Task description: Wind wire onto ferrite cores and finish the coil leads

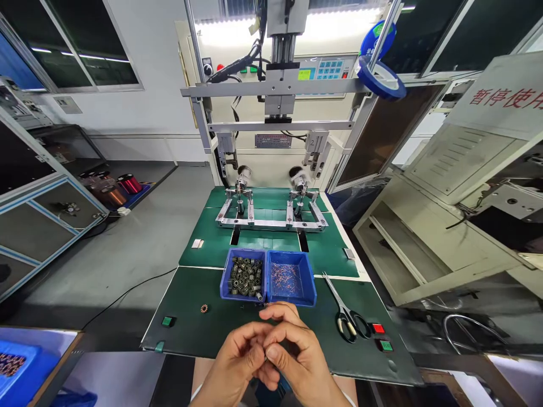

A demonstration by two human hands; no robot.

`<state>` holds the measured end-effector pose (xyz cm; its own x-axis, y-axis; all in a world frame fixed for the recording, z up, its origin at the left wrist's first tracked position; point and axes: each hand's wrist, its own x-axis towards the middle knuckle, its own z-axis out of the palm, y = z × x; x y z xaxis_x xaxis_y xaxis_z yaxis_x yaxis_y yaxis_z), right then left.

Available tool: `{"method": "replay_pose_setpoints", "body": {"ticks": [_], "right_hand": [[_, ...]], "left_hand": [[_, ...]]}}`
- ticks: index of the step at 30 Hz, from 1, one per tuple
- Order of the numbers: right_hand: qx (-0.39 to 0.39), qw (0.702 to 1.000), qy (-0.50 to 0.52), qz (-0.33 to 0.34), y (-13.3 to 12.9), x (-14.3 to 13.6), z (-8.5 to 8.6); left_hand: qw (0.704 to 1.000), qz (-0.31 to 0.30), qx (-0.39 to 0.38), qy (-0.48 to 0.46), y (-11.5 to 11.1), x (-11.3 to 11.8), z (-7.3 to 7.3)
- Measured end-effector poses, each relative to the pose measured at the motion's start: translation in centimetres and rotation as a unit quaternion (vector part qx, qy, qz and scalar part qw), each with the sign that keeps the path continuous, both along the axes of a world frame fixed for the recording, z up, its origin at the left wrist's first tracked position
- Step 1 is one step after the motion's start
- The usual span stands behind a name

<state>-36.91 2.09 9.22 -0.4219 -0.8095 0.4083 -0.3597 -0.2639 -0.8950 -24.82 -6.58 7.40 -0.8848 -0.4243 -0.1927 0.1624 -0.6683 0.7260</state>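
My left hand (242,357) and my right hand (297,347) meet at the front edge of the green work surface, fingertips pinched together. Between them is a small piece, mostly covered by the fingers, that I cannot make out. Just beyond my hands are two blue bins side by side. The left bin (222,282) holds many small metal cores (246,276); the right bin (304,291) holds thin copper wire scraps (283,277). A small copper-wound core (204,308) lies alone on the mat to the left.
Scissors (345,311) lie at right beside red (377,328) and green (385,345) buttons. Another green button (168,321) is at left. A metal fixture frame (271,224) and winding machine (280,90) stand behind the bins. A blue tub (25,379) of wound cores is at lower left.
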Motion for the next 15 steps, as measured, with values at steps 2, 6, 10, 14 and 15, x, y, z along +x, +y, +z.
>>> {"method": "replay_pose_setpoints", "body": {"ticks": [2,6,10,14,15], "right_hand": [[0.006,1.0,-0.003,-0.009,0.21,-0.07,0.0],[0.015,1.0,-0.009,-0.017,0.65,-0.24,0.21],[0.012,1.0,-0.022,-0.018,0.82,-0.27,0.5],[0.005,0.999,-0.026,-0.023,0.84,-0.32,0.66],[0.001,0.999,-0.027,-0.02,0.89,-0.39,0.67]], "left_hand": [[0.999,-0.013,-0.042,-0.026,-0.21,0.03,0.33],[0.991,-0.018,-0.111,-0.07,-0.18,0.04,0.72],[0.987,-0.013,-0.138,-0.086,0.17,-0.1,0.42],[0.985,-0.021,-0.154,-0.08,0.22,-0.2,0.34],[0.986,-0.024,-0.151,-0.074,0.18,-0.19,0.36]]}}
